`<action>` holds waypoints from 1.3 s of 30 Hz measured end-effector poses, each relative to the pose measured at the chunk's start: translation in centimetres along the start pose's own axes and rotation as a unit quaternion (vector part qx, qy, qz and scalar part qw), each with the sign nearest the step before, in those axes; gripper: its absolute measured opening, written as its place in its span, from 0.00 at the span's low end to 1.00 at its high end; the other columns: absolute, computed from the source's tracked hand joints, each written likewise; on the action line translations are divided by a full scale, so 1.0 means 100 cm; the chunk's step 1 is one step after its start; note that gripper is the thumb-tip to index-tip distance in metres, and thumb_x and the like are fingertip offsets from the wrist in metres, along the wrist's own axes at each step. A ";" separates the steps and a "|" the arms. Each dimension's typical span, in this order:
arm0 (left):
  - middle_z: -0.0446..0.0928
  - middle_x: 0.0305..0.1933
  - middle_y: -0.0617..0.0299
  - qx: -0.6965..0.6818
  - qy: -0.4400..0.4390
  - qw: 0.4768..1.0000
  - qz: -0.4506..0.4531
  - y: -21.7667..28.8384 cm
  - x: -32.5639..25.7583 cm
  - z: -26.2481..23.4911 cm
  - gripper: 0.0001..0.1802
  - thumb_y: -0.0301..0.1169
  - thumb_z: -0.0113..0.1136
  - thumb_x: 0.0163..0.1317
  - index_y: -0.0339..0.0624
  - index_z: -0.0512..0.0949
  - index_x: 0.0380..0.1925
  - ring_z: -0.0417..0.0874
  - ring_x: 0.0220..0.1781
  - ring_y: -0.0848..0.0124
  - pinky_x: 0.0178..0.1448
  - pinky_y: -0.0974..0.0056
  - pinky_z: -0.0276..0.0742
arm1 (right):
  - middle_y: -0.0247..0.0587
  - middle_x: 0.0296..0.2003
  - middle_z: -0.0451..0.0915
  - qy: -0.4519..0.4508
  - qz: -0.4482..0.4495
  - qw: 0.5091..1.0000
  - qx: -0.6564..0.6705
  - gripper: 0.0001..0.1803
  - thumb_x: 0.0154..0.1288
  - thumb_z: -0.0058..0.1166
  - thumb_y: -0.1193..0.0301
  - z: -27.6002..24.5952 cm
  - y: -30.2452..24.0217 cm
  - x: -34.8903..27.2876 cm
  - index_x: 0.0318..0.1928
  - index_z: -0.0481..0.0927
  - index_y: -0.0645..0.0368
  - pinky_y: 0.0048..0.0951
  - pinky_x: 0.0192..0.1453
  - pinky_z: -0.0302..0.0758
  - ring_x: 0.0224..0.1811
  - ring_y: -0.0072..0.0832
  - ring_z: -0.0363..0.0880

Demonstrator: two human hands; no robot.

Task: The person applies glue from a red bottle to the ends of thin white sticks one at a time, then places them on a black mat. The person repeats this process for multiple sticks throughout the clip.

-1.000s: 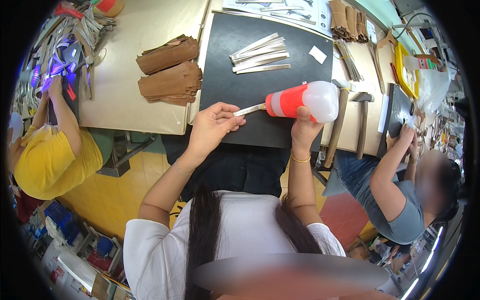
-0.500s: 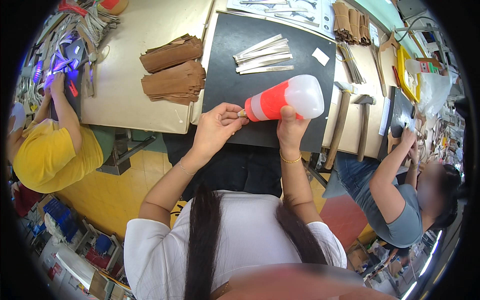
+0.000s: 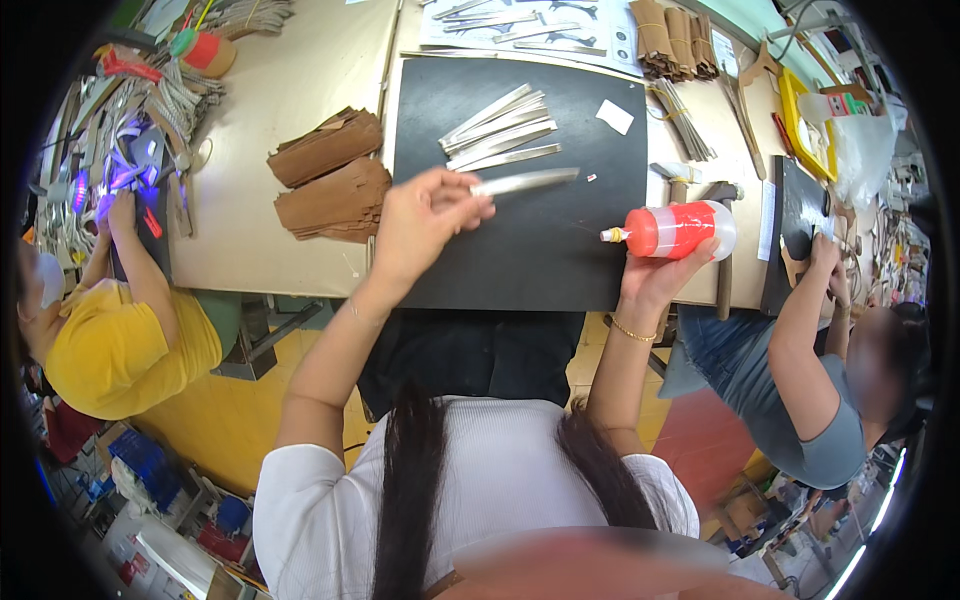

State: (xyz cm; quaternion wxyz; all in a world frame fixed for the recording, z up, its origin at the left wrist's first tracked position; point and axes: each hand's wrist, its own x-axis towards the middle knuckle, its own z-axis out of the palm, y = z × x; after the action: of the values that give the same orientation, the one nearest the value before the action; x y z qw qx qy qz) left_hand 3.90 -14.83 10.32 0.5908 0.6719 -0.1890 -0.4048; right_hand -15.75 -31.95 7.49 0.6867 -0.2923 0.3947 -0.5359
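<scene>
My left hand (image 3: 432, 222) pinches one end of a flat silvery strip (image 3: 530, 181), which points right above the black mat (image 3: 520, 260) and is slightly blurred. Just beyond it, several similar silvery strips (image 3: 505, 125) lie fanned on the mat. In my right hand (image 3: 660, 275) is a squeeze bottle (image 3: 680, 230), translucent with red wrapping. It is tipped on its side over the mat's right edge, its narrow nozzle facing left. A tiny red-and-white bit (image 3: 591, 177) lies on the mat near the strip's free end.
Two stacks of brown strips (image 3: 335, 200) lie left of the mat. Hammers (image 3: 728, 195), a bundle of thin strips (image 3: 683, 120) and a yellow tray (image 3: 805, 125) are on the right. One person (image 3: 130, 340) works at far left, another (image 3: 790, 400) at right.
My left hand has left the bottle's nozzle and now holds a silvery strip over the mat. My right hand has carried the bottle rightward. The whole view has shifted slightly.
</scene>
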 end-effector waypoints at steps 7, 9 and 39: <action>0.75 0.26 0.62 0.214 0.107 0.942 0.235 0.039 0.133 0.019 0.14 0.41 0.67 0.48 0.42 0.84 0.29 0.75 0.29 0.71 0.33 0.65 0.69 | 0.39 0.48 0.70 -0.054 -0.004 0.998 -0.006 0.39 0.59 0.47 0.39 -0.004 0.008 0.001 0.58 0.62 0.58 0.38 0.53 0.76 0.50 0.31 0.73; 0.73 0.28 0.60 0.255 0.136 0.916 0.278 0.041 0.166 0.032 0.14 0.41 0.68 0.47 0.43 0.84 0.29 0.74 0.32 0.67 0.36 0.63 0.69 | 0.40 0.48 0.70 -0.058 0.002 0.998 -0.012 0.39 0.59 0.47 0.39 -0.005 0.008 0.001 0.58 0.62 0.58 0.41 0.52 0.76 0.50 0.33 0.73; 0.75 0.32 0.54 0.381 0.069 0.914 0.118 0.014 0.071 -0.024 0.13 0.35 0.67 0.49 0.38 0.82 0.31 0.77 0.34 0.62 0.43 0.62 0.73 | 0.43 0.46 0.72 -0.094 -0.009 0.995 -0.032 0.40 0.59 0.47 0.39 -0.003 0.009 -0.003 0.58 0.62 0.60 0.43 0.49 0.78 0.45 0.35 0.76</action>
State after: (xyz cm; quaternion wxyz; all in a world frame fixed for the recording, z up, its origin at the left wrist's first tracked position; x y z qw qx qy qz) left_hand 10.30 -18.81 9.35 0.3446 0.8452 -0.3655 -0.1825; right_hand -15.62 -31.41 6.67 0.7063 -0.3668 0.3429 -0.4990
